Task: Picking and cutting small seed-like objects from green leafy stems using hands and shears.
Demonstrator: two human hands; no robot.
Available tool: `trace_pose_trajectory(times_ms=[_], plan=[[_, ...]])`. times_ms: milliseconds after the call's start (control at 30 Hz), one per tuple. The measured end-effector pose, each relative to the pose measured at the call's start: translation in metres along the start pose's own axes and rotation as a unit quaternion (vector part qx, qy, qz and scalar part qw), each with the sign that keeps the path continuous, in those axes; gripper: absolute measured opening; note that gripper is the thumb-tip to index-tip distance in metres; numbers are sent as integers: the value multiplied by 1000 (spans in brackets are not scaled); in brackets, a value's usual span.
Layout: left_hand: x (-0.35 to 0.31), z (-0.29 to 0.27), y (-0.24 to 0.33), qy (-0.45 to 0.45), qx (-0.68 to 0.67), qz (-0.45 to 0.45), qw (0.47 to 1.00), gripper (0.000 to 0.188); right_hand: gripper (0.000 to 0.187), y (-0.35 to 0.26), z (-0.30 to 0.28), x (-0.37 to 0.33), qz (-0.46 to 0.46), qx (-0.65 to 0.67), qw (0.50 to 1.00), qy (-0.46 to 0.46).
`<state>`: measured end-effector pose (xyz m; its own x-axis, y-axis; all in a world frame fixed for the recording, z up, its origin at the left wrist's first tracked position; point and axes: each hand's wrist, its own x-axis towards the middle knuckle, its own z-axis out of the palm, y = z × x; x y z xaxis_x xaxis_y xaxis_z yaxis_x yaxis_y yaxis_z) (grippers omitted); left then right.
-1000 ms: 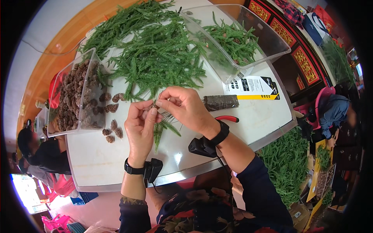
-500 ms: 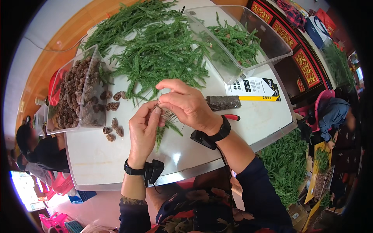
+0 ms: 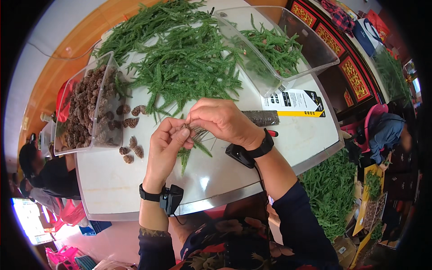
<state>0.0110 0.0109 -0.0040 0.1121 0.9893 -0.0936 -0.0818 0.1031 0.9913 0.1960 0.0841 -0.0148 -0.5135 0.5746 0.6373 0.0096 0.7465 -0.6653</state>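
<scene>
Over the middle of the table, my left hand (image 3: pixel 164 144) pinches what looks like a small brown pine cone (image 3: pixel 185 127), mostly hidden by the fingers. My right hand (image 3: pixel 223 120) is closed beside it, thumb and forefinger on a thin brown wire (image 3: pixel 189 117) that sticks up at the cone. Below the hands lies a green sprig (image 3: pixel 200 147). Thin wires fan out under my right hand from a dark wrapped bundle (image 3: pixel 263 118). A red-handled tool (image 3: pixel 273 133) shows partly behind my right wrist. Several loose pine cones (image 3: pixel 133 143) lie left of my left hand.
A clear bin of pine cones (image 3: pixel 95 146) stands at the left. Green sprigs (image 3: pixel 189 63) are heaped at the back, with another clear bin (image 3: pixel 310 69) at the back right. A printed card (image 3: pixel 294 101) lies before it. Other people (image 3: pixel 387 130) sit at both sides.
My right hand has turned and shifted slightly right and down, its raised forefinger now lowered onto the wire. My left hand has rolled a little at the wrist, still pinching.
</scene>
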Motion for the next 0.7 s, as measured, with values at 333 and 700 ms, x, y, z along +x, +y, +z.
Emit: trace_pose_trajectory(times_ms=[333,700], plan=[[1,5,-7,44,64,66,995,15,7,-6,7,-1,56,-61,996,16],[0,14,-6,70,131,81,986,16,7,-11,6,-2,37,-142,989,30]])
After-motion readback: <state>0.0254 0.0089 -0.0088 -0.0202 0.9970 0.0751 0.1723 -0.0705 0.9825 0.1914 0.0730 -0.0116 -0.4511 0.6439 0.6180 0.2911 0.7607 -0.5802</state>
